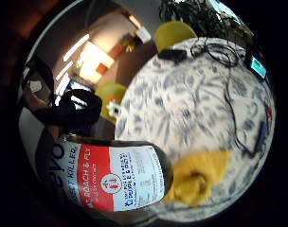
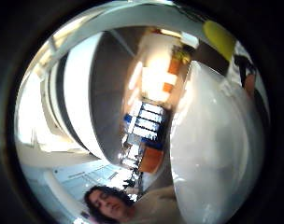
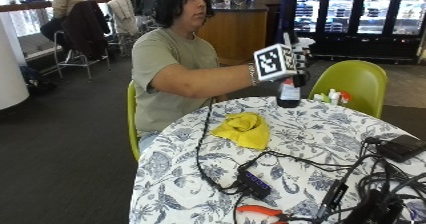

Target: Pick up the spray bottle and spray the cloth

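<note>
A pale, glossy rounded surface (image 2: 216, 149) fills much of one side of your thumb-side view, close to your palm; you cannot tell from here what it is. Beside it you see a room interior with bright ceiling lights (image 2: 156, 79), a broad white curved band (image 2: 79, 93), and a yellow-green chair (image 2: 219, 35) at the edge

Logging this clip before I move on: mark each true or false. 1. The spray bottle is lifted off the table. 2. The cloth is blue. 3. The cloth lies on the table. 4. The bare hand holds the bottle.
1. True: the right hand holds the spray bottle above the table.
2. False: the cloth is yellow.
3. True: it lies crumpled on the patterned tablecloth.
4. False: the gloved right hand holds it; the bare hand is not in view.
</note>
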A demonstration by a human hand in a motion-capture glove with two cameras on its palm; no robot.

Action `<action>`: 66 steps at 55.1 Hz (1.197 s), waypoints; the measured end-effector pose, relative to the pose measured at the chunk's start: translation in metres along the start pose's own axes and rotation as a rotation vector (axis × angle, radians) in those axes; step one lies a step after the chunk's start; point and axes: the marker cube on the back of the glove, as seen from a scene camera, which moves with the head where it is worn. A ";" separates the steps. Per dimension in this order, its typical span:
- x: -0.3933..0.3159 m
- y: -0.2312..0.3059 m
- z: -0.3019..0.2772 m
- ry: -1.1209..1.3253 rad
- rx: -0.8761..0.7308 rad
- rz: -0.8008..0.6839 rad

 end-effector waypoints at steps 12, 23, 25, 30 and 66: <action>0.098 -0.046 0.047 -0.003 0.111 0.018; 0.121 -0.050 0.057 -0.040 0.145 0.015; 0.122 -0.050 0.058 -0.038 0.148 0.014; 0.123 -0.048 0.059 -0.029 0.148 0.031; 0.090 0.158 -0.134 0.668 -0.593 -0.038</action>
